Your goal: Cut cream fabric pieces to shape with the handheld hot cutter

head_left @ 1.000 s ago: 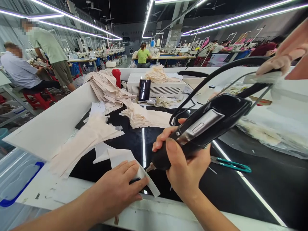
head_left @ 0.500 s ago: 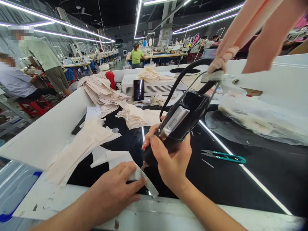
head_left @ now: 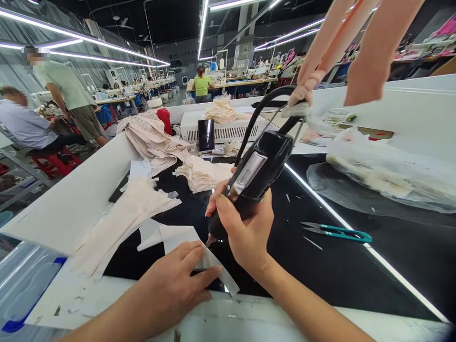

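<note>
My left hand (head_left: pixel 174 289) lies flat, fingers spread, on a white fabric piece (head_left: pixel 185 237) at the front of the black glass table (head_left: pixel 320 266). My right hand (head_left: pixel 245 232) is wrapped round the grip of a black corded hand tool (head_left: pixel 256 171). Its metal tip points down at the fabric just beyond my left fingertips. The tool's cable (head_left: pixel 263 109) loops up to a hanging strap. Teal thread snips (head_left: pixel 338 232) lie to the right of my right hand.
Beige fabric pieces (head_left: pixel 124 213) lie at the left, a folded stack (head_left: pixel 203 173) behind the tool. A white machine (head_left: pixel 228 130) with a phone (head_left: pixel 205 134) stands at the back. A plastic bag (head_left: pixel 388 171) lies at right. Other people sit and stand at far left.
My right hand and the tool have shifted left, the tip coming closer to the fabric by my left fingertips. My left hand stays pressed on the piece.
</note>
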### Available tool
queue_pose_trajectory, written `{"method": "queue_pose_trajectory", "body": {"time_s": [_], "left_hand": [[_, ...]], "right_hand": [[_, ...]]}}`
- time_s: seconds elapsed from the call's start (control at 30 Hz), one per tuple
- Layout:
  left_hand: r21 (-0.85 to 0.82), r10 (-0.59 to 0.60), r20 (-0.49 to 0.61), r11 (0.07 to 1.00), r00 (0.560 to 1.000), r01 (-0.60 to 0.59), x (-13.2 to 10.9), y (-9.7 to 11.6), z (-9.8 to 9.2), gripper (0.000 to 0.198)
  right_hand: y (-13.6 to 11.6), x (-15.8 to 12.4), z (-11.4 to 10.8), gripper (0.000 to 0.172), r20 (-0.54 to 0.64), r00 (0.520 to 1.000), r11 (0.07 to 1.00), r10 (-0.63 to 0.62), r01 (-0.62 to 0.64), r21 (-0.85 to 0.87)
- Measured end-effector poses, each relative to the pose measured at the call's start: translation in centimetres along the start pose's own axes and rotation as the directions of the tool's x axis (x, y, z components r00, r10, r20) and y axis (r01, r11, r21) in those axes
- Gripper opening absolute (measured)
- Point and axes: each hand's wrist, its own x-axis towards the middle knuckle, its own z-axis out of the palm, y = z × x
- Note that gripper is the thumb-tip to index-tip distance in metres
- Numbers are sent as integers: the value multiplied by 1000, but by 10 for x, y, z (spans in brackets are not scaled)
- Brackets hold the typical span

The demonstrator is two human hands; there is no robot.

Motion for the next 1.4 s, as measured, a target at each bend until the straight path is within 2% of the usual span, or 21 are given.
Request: {"method": "queue_pose_trajectory", "body": {"time_s": [0.17, 0.37, 0.5, 0.67, 0.83, 0.93, 1.07, 1.2, 1.3, 1.4], "left_hand": [[-15, -4, 39, 1000, 999, 5, 2, -1, -1, 48], [-4, -2, 35, 1000, 999, 2, 2, 0, 1, 46], [-76, -36, 64, 996, 997, 41, 3, -1, -8, 43], [-147, -84, 57, 985, 995, 92, -7, -23, -20, 36], [-89, -112, 88, 989, 990, 120, -17, -46, -18, 54], [-40, -217, 114, 974, 970, 223, -10, -38, -19, 40], [-15, -358, 161, 931, 920, 365, 14, -15, -19, 26], [-8, -413, 246, 904, 877, 428, 31, -2, -18, 16], [37, -398, 227, 916, 889, 401, 32, -1, -17, 15], [155, -323, 90, 939, 942, 307, 27, -2, -17, 14]], "right_hand": [[1, 3, 5, 31, 45, 999, 1000, -4, 3, 30], [6, 3, 5, 27, 19, 1000, 1000, 6, -6, -30], [0, 6, 6, 29, 35, 999, 1000, 7, -6, -19], [-10, 12, -2, 30, -2, 1000, 1000, -13, 13, -15], [-19, 10, -17, 34, -19, 1000, 999, 22, -22, 23], [-26, 6, -24, 36, -10, 999, 997, 45, -44, 62], [-34, 2, -33, 35, 18, 999, 996, 48, -49, 72], [-37, -3, -43, 34, 32, 999, 997, 39, -41, 58], [-38, -6, -49, 34, 20, 999, 998, 37, -38, 52], [-38, -7, -51, 33, 21, 999, 997, 40, -41, 57]]}}
